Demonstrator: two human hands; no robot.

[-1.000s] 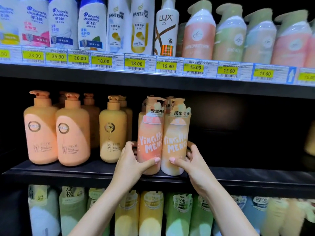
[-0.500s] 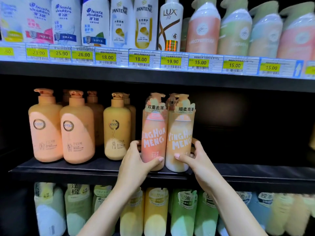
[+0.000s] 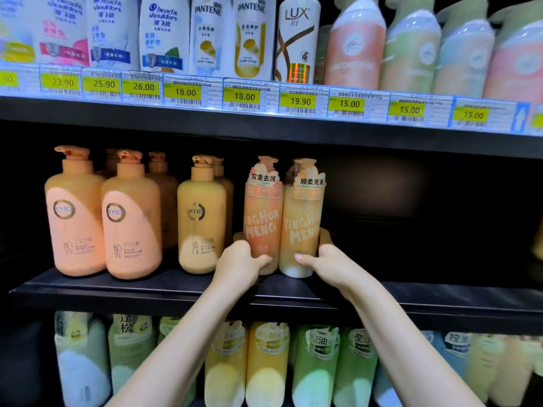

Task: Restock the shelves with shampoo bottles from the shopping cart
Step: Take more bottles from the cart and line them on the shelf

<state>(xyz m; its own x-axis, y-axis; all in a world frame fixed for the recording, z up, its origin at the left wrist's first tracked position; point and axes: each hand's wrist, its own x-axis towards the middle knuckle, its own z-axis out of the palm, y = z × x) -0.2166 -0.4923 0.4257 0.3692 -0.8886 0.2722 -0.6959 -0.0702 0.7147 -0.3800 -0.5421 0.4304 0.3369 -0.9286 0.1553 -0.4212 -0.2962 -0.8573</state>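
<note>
Two Yinghua Meng bottles upright side by side on the middle shelf, touching, just right of centre. Pink bottle gripped low by the left hand, thumb across the front, fingers wrapped behind at 9 o'clock. Yellow bottle gripped low by the right hand, thumb on the front, fingers round the back at 3 o'clock. Both bases on or just above the shelf board; cannot tell which. More bottles of the same kind partly hidden behind the pair.

At 9 o'clock from the pink bottle, a yellow Kyio pump bottle, near but apart from it; farther toward 9, two peach Kyio bottles, with others behind. At 3 o'clock from the yellow bottle, dark bare shelf.

At 12 o'clock, upper shelf with a row of yellow price tags, Head & Shoulders, Pantene and Lux bottles, then pastel pump bottles to the right.

At 6 o'clock, lower shelf packed with green and yellow bottles.
</note>
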